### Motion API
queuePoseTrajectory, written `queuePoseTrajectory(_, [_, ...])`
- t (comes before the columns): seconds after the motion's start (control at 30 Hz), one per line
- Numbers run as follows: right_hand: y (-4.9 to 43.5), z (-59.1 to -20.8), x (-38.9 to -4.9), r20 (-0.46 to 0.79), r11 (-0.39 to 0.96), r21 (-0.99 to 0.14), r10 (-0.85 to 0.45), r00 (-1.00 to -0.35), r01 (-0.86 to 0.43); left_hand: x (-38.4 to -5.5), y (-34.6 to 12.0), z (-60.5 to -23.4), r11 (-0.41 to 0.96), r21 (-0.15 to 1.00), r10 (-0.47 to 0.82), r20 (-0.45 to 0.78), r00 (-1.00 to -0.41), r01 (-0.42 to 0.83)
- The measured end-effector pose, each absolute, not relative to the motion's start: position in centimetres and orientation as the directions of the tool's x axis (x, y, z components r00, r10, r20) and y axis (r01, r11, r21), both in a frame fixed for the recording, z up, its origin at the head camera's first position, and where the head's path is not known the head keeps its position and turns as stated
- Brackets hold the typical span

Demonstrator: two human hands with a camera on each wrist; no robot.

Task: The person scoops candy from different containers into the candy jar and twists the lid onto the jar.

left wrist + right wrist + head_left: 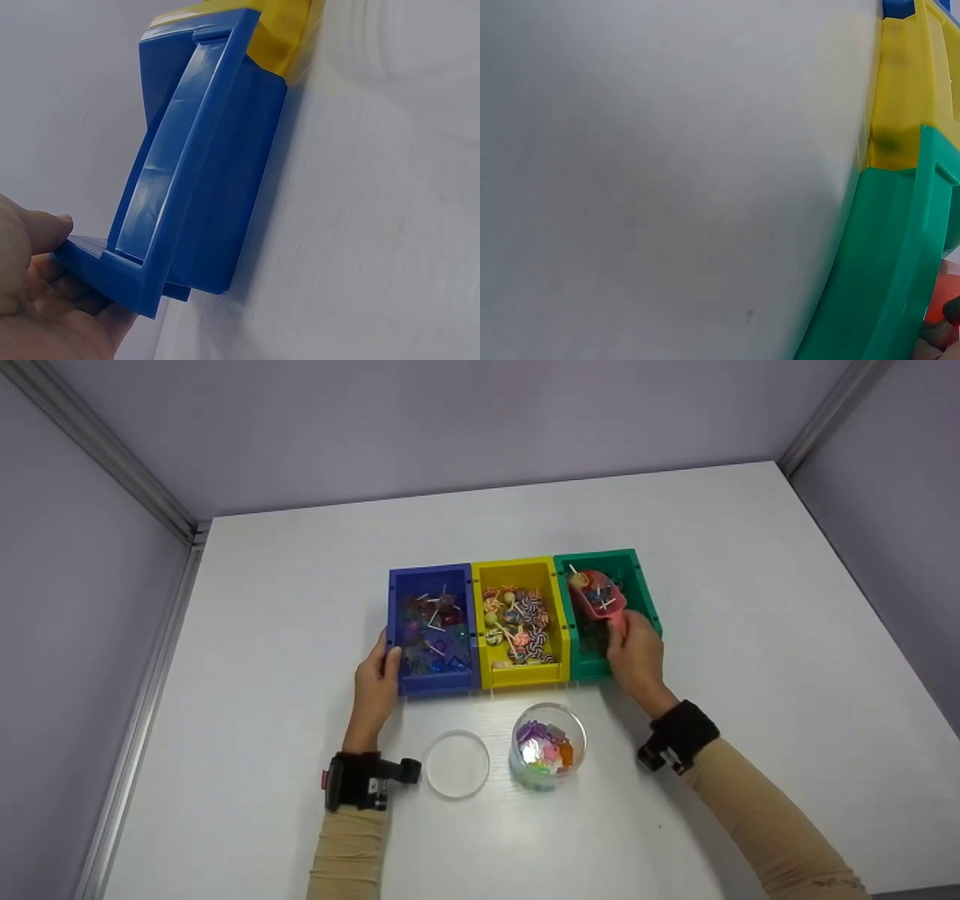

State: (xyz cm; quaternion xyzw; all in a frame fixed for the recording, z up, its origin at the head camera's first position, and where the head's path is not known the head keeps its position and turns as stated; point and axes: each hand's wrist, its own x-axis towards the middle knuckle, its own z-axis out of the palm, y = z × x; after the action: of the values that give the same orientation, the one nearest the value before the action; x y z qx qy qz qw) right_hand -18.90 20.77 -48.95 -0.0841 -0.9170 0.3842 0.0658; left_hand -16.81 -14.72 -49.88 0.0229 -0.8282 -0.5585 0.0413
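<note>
One white tabletop is filling much of the head view, its near edge falling outside the frame. Three bins are standing on it in a touching row, running left to right: a blue bin, a yellow bin and a green bin, the last being cut off by the edge of the right wrist view. The left hand is gripping the blue bin's outer side, thumb at the rim and fingers underneath, their tips partly hiding behind the plastic. The right hand is gripping the handle of a pink scoop, covering most of it; its own wrist camera is catching only a few fingers in a corner. A clear jar is standing in front of the yellow and green bins, holding colourful pieces whose outlines are blurring together. To its left a clear round lid is lying flat, nearly fading into the white. The scoop is sitting in or just above the green bin (which, I cannot tell), carrying lollipops and hiding what is lying beneath. Striped lollipops are lying in the yellow bin, while translucent pieces are half vanishing into the blue bin's dark interior.
</note>
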Motion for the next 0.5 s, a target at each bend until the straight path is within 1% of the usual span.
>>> queuePoseTrajectory(0.2, [20.93, -48.94, -18.87, 0.052, 0.681, -0.725, 0.206, -0.977, 0.105, -16.82, -14.64, -49.91, 0.372, 0.928, -0.071, 0.050, -0.996, 0.020])
queuePoseTrajectory(0.5, [21.21, -48.52, -18.66, 0.062, 0.684, -0.724, 0.192, -0.979, 0.088, -16.78, -14.66, -49.88, 0.379, 0.925, -0.086, 0.030, -0.996, -0.005])
